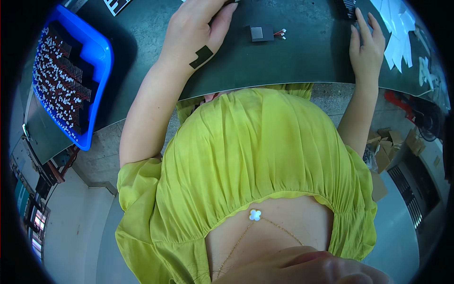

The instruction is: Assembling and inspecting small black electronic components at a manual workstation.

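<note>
My left hand (198, 21) is at the top edge, its thumb bent in toward the fingers. The fingertips run out of the picture, and a dark bit of something by the thumb is too cut off to name. An L-shaped black piece (201, 57) lies flat on that wrist. Right of this hand, a small flat black module (261, 33) with a silver square and short red and white wires rests on the dark green table (293, 61). My right hand (368, 45) has its fingers apart, the index fingertip at a stack of thin black parts (347, 8).
A blue bin (105, 61) at the left holds rows of black parts with many small white connectors. White strips (395, 31) lie at the far right of the table. Beyond its near edge, cardboard boxes (390, 142) stand on the floor at the right.
</note>
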